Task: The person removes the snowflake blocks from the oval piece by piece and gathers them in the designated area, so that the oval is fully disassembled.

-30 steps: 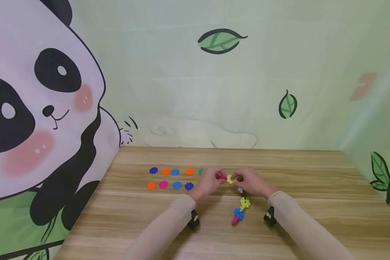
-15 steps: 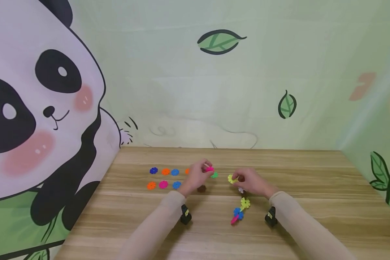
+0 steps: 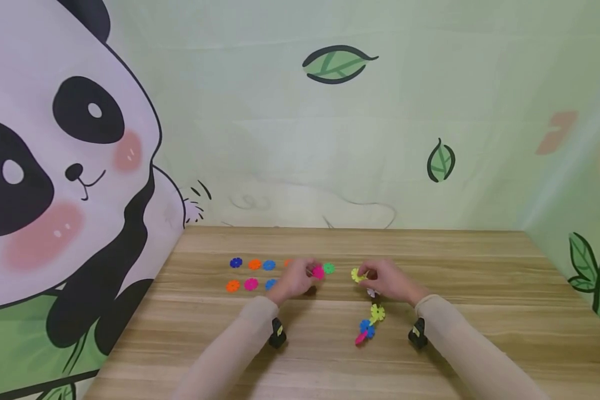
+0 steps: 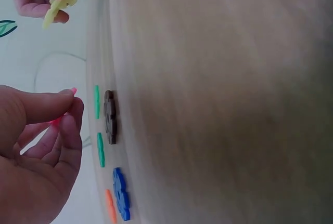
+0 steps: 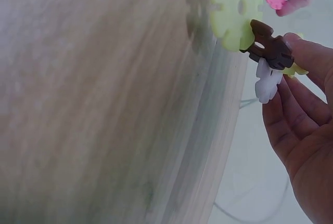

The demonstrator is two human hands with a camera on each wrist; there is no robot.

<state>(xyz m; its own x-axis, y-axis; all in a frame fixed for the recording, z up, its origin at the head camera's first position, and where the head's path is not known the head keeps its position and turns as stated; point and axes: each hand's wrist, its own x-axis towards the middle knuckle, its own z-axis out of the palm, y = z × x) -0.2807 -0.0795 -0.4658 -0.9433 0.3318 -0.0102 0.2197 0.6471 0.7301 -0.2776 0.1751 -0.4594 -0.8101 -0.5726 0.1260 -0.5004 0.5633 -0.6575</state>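
Note:
My left hand (image 3: 297,279) pinches a pink flower-shaped interlocking disc (image 3: 318,272) above the table, beside a loose green disc (image 3: 328,268). In the left wrist view the thumb and fingers cover most of the pink disc. My right hand (image 3: 389,280) pinches a yellow disc (image 3: 356,275) at the upper end of a joined chain. That chain runs toward me through a white disc (image 5: 267,81), a brown disc (image 5: 270,46), a yellow-green disc (image 3: 377,312) and a blue disc (image 3: 367,328) to a pink disc (image 3: 361,338). The two hands are apart.
Loose discs lie in two rows on the wooden table (image 3: 300,355), left of my hands, among them orange (image 3: 233,285), pink (image 3: 251,284) and dark blue (image 3: 236,263) ones. My left hand hides part of the rows. Behind the table stands a panda-printed wall (image 3: 260,139).
My left hand has drawn away to the left from the right hand, carrying the pink disc, which now faces another way. The right hand keeps its place on the chain's yellow disc.

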